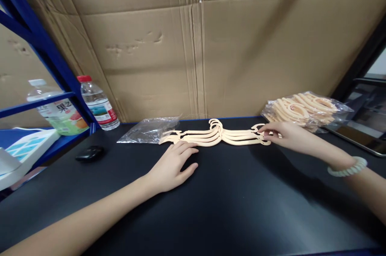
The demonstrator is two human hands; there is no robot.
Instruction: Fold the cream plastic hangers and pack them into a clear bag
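Observation:
Several cream-coloured clothes hangers [205,140] lie overlapped on the black table, their hooks bunched at the middle and pointing away from me. My left hand [173,165] rests with fingers spread, its fingertips at the near left edge of the hangers. Over at their right end, my right hand [279,135] has thumb and fingers pinched on a hanger tip. A clear plastic bag [144,130] lies flat beside the left ends, partly under them.
Behind my right hand sits a bagged bundle of hangers [301,107] near a dark-framed device [362,115]. At left are a black mouse [89,153], a red-capped water bottle [99,105], a juice bottle [62,111] and a blue metal frame [50,56]. A cardboard wall [150,58] stands behind.

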